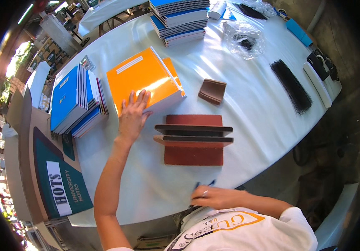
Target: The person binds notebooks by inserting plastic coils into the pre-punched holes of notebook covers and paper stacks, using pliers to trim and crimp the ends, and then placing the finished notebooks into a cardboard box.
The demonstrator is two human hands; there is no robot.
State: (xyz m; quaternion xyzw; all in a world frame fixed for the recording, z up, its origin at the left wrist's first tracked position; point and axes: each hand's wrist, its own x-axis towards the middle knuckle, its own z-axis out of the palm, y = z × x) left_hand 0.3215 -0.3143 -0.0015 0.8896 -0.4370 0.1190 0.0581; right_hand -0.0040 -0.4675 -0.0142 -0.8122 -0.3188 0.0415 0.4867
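Observation:
My left hand (133, 113) lies with fingers spread on the lower part of an orange-covered notebook stack (136, 77), and is open. Close to my body, my right hand (215, 197), with a ring on one finger, is closed around a small dark blue thing (205, 184), too blurred to name. Between the hands and a little farther off stands a reddish-brown holder (193, 157) with two upright parallel panels. Beyond it sits a small brown curved block (212, 90), touched by neither hand.
Blue notebooks (69, 94) are piled at the left, beside a cardboard box (42, 167). A taller stack of spiral notebooks (180, 21) stands at the back. Black bristly wire coils (291, 86) lie at the right, and a clear plastic bag (245, 39) lies farther back.

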